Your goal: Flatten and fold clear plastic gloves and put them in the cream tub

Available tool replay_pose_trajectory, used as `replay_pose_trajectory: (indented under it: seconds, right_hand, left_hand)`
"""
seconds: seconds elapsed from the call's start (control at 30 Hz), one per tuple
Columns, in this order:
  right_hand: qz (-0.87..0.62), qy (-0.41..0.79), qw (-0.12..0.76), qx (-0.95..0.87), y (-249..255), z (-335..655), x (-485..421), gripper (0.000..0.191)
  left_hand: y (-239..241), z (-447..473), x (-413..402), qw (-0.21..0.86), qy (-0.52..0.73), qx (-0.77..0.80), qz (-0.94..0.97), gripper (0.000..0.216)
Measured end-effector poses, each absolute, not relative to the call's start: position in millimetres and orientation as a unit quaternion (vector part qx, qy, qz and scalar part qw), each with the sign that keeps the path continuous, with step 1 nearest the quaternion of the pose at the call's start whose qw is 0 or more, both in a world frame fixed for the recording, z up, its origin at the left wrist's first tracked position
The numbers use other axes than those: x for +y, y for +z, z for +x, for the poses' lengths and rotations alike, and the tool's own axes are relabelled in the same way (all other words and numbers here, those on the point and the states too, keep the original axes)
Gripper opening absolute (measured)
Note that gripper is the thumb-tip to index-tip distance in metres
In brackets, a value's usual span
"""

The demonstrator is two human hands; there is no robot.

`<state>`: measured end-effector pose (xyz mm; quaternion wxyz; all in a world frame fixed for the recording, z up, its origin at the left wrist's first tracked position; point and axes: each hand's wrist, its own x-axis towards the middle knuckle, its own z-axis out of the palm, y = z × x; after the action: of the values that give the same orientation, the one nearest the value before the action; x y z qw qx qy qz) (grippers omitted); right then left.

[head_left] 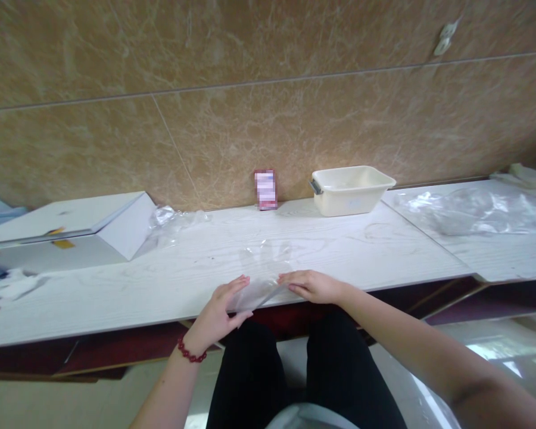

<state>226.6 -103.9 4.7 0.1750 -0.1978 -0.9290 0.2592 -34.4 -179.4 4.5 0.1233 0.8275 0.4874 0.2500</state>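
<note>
A clear plastic glove (265, 262) lies flat on the white table (339, 250), fingers pointing away from me. My left hand (221, 310) pinches the left side of its cuff at the table's front edge; a red bead bracelet circles that wrist. My right hand (312, 285) pinches the cuff's right side with its fingers pressed together. The cuff is stretched between the two hands.
A cream plastic tub (351, 189) stands at the back by the marble wall, a small pink packet (265, 189) to its left. A white box (71, 229) with crumpled clear plastic (172, 220) sits at the left. More clear plastic (473, 211) lies at the right.
</note>
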Motion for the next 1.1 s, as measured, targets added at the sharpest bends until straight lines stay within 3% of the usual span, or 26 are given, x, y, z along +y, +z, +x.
replay_pose_trajectory:
  seconds: [0.23, 0.6, 0.93, 1.1]
  right_hand:
    - [-0.156, 0.240, 0.177, -0.942, 3, 236, -107, 0.032]
    - [-0.188, 0.246, 0.212, -0.927, -2, 241, -108, 0.024]
    - [-0.463, 0.200, 0.301, -0.809, -4, 210, -73, 0.011]
    - [-0.563, 0.200, 0.271, -0.755, -5, 197, -49, 0.010]
  left_hand:
    - [8, -34, -159, 0.193, 0.191, 0.413, 0.869, 0.022]
    - [8, -27, -157, 0.264, 0.252, 0.425, 0.828, 0.022]
    - [3, -11, -110, 0.252, 0.378, 0.639, 0.620, 0.028]
    - [-8, -8, -82, 0.265, 0.395, 0.692, 0.543, 0.026]
